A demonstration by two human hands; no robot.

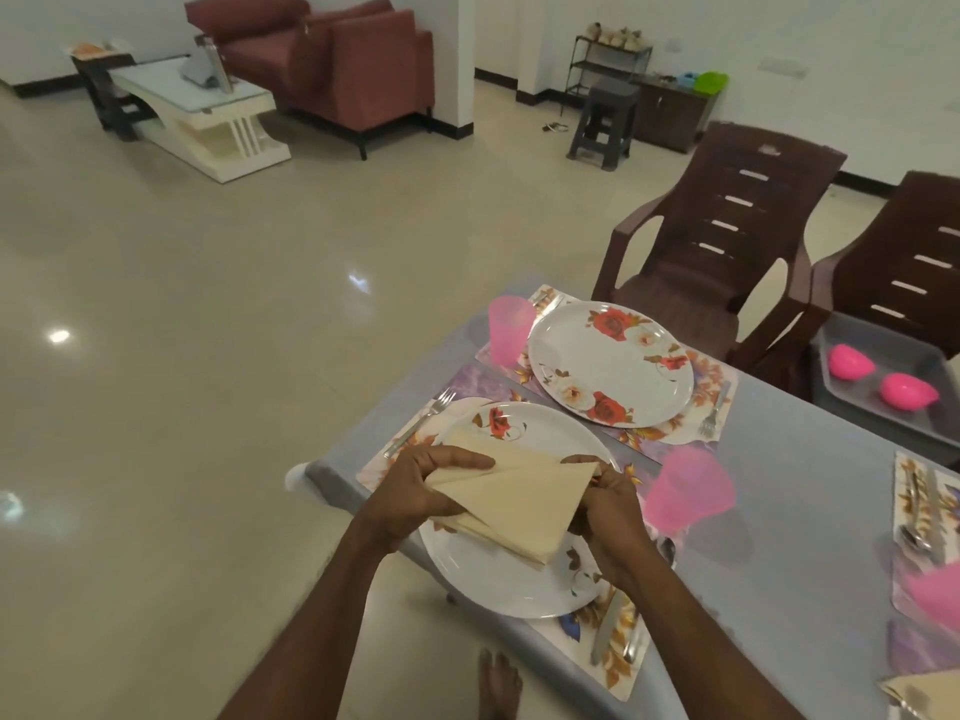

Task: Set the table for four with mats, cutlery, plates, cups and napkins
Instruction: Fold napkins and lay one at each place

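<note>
A folded beige napkin [514, 504] hovers over the near floral plate [498, 584]. My left hand [423, 485] grips its left edge, index finger stretched along the top. My right hand [608, 511] pinches its right corner. That plate lies on a patterned mat [618, 662] with a fork [421, 420] to its left and a knife [608, 626] to its right. A pink cup [688, 488] stands just right of my right hand. A second floral plate [610, 363] sits on its own mat farther away, with a pink cup [509, 330] and fork [714, 407].
Two brown plastic chairs [727, 241] stand beyond the table. A grey tray [831, 376] holds two pink bowls. At the right edge lie another mat with cutlery [917, 517], a pink cup [935, 595] and a beige napkin [919, 691]. A bare foot [498, 683] shows below.
</note>
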